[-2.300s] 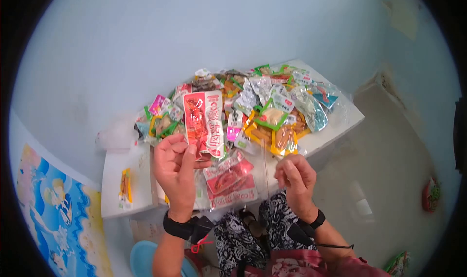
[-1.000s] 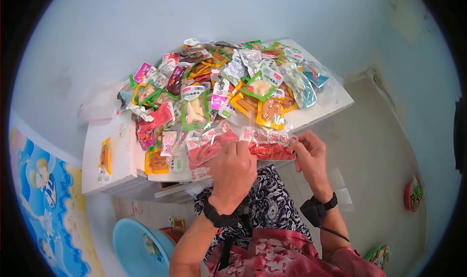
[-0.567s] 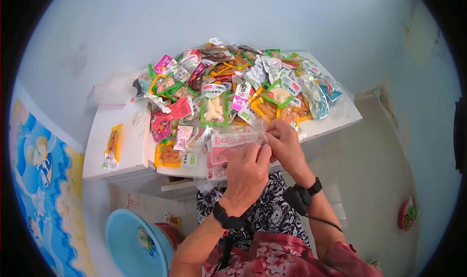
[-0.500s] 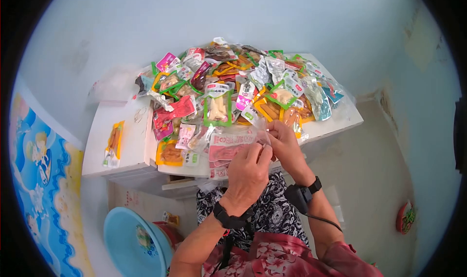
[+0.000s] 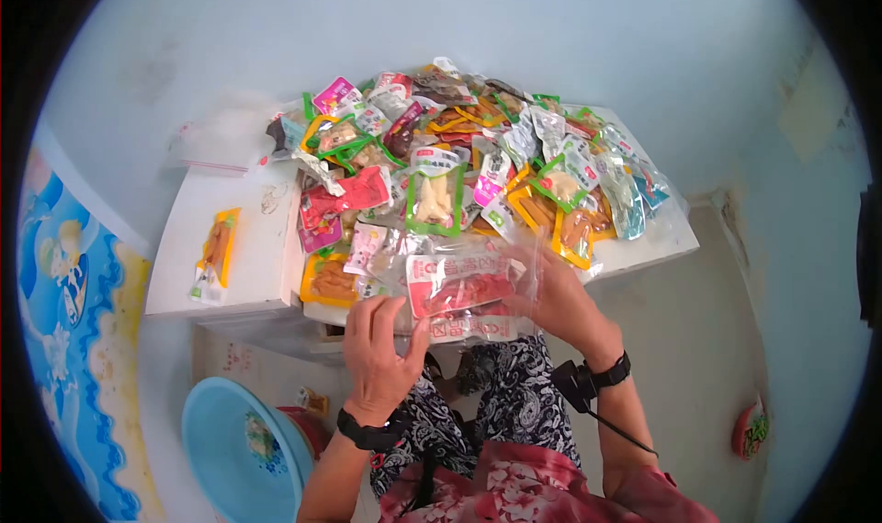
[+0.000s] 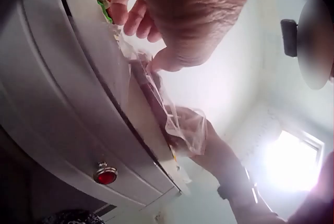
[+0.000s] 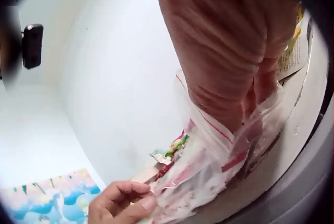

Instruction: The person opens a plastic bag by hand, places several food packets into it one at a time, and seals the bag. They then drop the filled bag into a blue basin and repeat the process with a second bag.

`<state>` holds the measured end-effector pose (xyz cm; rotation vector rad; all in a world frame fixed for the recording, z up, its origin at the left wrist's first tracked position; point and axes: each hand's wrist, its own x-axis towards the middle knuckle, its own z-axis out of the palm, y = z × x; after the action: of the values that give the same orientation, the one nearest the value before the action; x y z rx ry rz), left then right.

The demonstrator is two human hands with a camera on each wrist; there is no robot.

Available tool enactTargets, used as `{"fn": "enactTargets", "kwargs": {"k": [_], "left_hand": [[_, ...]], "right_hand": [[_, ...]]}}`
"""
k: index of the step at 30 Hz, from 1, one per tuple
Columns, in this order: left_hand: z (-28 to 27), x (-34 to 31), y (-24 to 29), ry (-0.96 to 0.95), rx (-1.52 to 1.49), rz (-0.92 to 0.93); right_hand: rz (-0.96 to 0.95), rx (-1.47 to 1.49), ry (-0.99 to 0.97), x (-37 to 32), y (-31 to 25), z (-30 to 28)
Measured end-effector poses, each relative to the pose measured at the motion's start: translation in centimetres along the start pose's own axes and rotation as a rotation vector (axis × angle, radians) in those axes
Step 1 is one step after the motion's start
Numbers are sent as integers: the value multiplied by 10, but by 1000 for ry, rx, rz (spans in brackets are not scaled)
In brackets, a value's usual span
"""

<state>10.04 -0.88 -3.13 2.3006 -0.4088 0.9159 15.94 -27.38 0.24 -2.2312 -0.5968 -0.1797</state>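
A clear zip bag [image 5: 390, 258] lies at the table's front edge, holding red-and-white food packets [image 5: 459, 289] seen through the plastic. My right hand [image 5: 574, 313] is at the bag's right-hand mouth; in the right wrist view its fingers reach inside the plastic, straight and partly hidden by the film. On the other side, my left hand [image 5: 381, 362] is at the bag's left edge. Its thumb [image 6: 166, 59] touches the plastic in the left wrist view, with the other fingers spread apart from it.
A large heap of vacuum food packets [image 5: 436, 201] covers the white table [image 5: 648, 247]. One yellow-edged packet [image 5: 219, 247] lies apart at the left, near an empty-looking plastic bag [image 5: 225, 142]. Below stand a blue basin [image 5: 207, 431] and, at right, a red container [image 5: 749, 431].
The red-and-white packet was picked up, brought to the bag's mouth and now lies inside it. My left hand has moved from the mouth to the bag's left edge.
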Motion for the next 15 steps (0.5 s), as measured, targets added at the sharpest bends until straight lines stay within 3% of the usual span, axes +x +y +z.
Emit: {"fn": "enactTargets", "kwargs": {"k": [9, 15], "left_hand": [[20, 12, -9, -40, -39, -21], [22, 19, -12, -51, -33, -22]], "right_hand": [[-37, -77, 110, 16, 21, 25], [61, -2, 150, 17, 19, 31]]}}
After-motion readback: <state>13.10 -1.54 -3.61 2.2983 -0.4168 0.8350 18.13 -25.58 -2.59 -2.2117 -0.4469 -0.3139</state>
